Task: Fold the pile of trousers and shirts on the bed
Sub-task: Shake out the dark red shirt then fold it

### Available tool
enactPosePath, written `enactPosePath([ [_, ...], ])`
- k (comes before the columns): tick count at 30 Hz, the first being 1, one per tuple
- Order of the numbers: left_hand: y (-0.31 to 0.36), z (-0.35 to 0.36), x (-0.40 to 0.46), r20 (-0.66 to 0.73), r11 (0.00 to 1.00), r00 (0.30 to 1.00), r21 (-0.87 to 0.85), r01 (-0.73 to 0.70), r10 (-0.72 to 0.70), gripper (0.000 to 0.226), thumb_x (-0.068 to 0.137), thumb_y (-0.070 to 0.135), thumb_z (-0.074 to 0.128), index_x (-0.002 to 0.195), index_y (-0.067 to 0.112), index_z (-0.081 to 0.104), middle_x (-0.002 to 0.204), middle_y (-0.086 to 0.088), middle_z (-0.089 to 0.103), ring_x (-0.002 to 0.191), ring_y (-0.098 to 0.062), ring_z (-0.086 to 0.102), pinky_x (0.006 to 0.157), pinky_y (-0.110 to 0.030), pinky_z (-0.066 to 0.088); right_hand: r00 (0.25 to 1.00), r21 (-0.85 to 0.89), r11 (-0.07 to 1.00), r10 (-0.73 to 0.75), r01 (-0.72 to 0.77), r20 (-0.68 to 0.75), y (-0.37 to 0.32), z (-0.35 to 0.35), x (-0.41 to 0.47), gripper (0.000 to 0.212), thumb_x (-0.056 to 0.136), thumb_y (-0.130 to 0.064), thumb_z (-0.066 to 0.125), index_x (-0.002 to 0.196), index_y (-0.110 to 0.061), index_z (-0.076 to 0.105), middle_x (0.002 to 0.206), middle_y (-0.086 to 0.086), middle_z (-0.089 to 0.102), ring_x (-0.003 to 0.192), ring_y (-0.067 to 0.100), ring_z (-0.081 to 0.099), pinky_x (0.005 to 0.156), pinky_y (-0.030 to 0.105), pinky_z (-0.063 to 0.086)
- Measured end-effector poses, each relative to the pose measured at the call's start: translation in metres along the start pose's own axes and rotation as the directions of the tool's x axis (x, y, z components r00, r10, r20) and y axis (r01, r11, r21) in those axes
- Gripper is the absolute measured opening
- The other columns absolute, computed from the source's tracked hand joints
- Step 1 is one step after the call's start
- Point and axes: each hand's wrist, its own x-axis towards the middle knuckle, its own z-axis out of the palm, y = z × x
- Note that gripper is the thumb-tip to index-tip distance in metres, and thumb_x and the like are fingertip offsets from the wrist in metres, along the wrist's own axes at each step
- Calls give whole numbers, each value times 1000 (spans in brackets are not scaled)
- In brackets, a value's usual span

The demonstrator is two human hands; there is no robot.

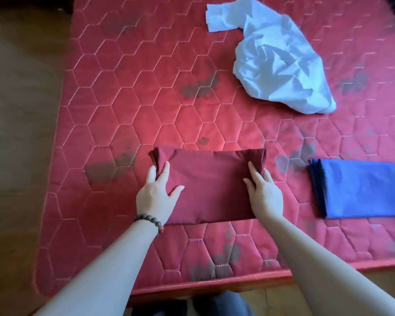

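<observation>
A dark red garment (210, 185) lies folded into a rectangle on the red quilted mattress (135, 99), near its front edge. My left hand (156, 195), with a bead bracelet on the wrist, is at the garment's left end and pinches a bunched fold of the cloth between its fingers, thumb lying on top. My right hand (263, 192) rests on the right end with straight fingers pressing the folded edge. A crumpled white garment (281, 65) lies unfolded at the far right. A blue garment (360, 190) lies folded flat to the right of the red one.
The mattress has dark stains in several places. Its front edge (214, 286) runs just ahead of my legs. Wooden floor (21, 110) lies along the left side of the bed.
</observation>
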Motion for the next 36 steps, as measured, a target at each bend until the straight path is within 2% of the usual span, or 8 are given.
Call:
enactPosePath([
  [6, 80, -12, -39, 0, 995, 996, -42, -94, 94, 73, 78, 41, 76, 143, 23, 47, 145, -14, 41, 106, -36, 62, 78, -40, 52, 993, -4, 1000, 24, -25, -113, 51, -76, -34, 49, 97, -37, 51, 145, -36, 38, 149, 5, 41, 113, 31, 60, 85, 37, 49],
  [9, 139, 11, -52, 8, 991, 994, -78, -110, 111, 72, 78, 39, 77, 143, 24, 47, 147, -16, 40, 101, -39, 63, 77, -42, 53, 987, 6, 1000, 16, -15, -160, 104, -114, -27, 50, 97, -34, 53, 145, -35, 39, 148, 4, 42, 110, 31, 61, 84, 39, 49],
  [15, 282, 124, -68, 7, 983, 993, -138, -118, 120, 73, 75, 36, 81, 140, 21, 51, 142, -22, 46, 94, -42, 67, 71, -43, 55, 980, -25, 1000, 13, -19, -199, 266, -166, 30, 52, 95, -33, 57, 144, -39, 40, 146, -3, 44, 101, 30, 64, 78, 37, 50],
  [21, 395, 239, -78, 12, 984, 995, -151, -96, 99, 72, 73, 34, 82, 137, 16, 54, 135, -25, 51, 87, -44, 67, 65, -43, 56, 988, -115, 993, 5, -23, -157, 414, -191, 93, 52, 96, -39, 52, 145, -43, 34, 150, 2, 40, 108, 32, 62, 78, 35, 50],
  [25, 414, 290, -80, 60, 989, 995, -127, -73, 81, 71, 78, 34, 78, 142, 21, 48, 141, -21, 46, 98, -40, 66, 71, -41, 56, 997, -48, 999, 13, -17, -70, 472, -174, 112, 56, 97, -35, 52, 147, -43, 30, 152, 3, 35, 115, 31, 58, 83, 34, 48],
  [27, 410, 307, -77, 142, 996, 989, -77, -39, 50, 77, 83, 40, 71, 149, 31, 32, 150, -14, 34, 108, -36, 62, 80, -38, 53, 997, -13, 999, 41, -41, 60, 490, -160, 116, 65, 96, -36, 53, 150, -45, 18, 157, 8, 24, 123, 31, 53, 90, 35, 45],
  [30, 401, 320, -67, 198, 999, 980, -28, -19, 24, 86, 83, 49, 66, 152, 39, 15, 155, -12, 24, 107, -36, 62, 85, -35, 50, 988, 16, 999, 45, -48, 151, 506, -147, 120, 75, 94, -36, 57, 151, -41, 10, 160, 10, 16, 130, 30, 47, 93, 36, 45],
  [36, 401, 323, -58, 54, 989, 990, 71, -131, 127, 89, 78, 42, 75, 151, 25, 27, 143, -20, 42, 75, -38, 68, 60, -33, 53, 1000, 46, 999, -22, 21, 19, 504, -143, 129, 77, 92, -30, 62, 152, -39, 14, 157, 15, 24, 112, 36, 59, 87, 37, 47],
])
